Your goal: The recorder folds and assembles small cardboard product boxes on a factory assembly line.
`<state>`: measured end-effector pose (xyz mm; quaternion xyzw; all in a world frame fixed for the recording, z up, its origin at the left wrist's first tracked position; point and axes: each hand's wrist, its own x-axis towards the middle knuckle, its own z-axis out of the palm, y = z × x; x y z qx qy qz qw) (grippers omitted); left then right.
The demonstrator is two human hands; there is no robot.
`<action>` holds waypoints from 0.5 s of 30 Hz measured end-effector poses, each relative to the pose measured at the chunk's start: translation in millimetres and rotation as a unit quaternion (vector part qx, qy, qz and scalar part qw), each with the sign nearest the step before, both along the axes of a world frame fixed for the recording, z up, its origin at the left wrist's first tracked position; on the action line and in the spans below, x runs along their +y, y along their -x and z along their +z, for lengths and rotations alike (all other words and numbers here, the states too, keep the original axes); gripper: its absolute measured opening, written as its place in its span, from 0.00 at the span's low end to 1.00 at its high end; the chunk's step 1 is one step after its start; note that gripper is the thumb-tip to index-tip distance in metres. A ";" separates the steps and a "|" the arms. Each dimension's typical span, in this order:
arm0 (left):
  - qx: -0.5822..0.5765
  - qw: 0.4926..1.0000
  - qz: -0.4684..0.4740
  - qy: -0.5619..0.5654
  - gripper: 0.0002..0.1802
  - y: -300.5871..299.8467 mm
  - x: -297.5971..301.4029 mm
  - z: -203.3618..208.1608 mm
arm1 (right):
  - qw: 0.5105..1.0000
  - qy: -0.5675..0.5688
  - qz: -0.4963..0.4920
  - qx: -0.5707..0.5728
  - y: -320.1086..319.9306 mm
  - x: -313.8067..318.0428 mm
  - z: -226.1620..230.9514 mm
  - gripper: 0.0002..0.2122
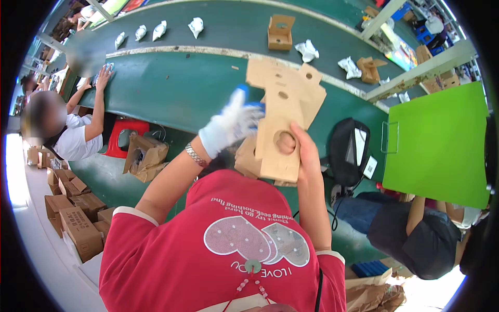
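My right hand [307, 151] is bare and closed round the right edge of a flat brown cardboard box blank [273, 117] with round holes. Part of its grip shows through the largest hole near the lower end. The blank is raised in front of my chest, its far end over the green table. Another cardboard flap [312, 99] sticks out to its right. My left hand [231, 125] wears a white glove with blue fingertips. Its fingers are apart beside the blank's left edge; whether they touch it cannot be seen. More cardboard pieces [247, 160] lie below the blank.
Beyond the green table [156, 83] a dark belt [223, 31] carries white wrapped packets [196, 27] and an open small box [280, 32]. A co-worker [78, 125] sits at left; another person [416, 234] is at right near a green panel [436, 145] and a black bag [348, 148].
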<state>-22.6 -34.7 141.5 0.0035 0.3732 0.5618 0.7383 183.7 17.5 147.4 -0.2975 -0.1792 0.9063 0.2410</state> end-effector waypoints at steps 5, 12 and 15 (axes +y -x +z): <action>0.047 0.974 0.174 -0.134 0.30 35.1 -8.8 20.3 | 0.955 -0.128 0.265 0.022 13.1 -27.9 34.8 0.13; 0.469 0.870 -0.004 -0.151 0.11 45.1 -33.3 -56.1 | 0.996 0.008 0.003 0.085 42.2 60.7 -51.3 0.30; 0.482 0.873 0.032 -0.065 0.24 17.4 -38.6 -35.7 | 0.993 -0.070 -0.010 -0.095 64.6 65.6 -79.7 0.29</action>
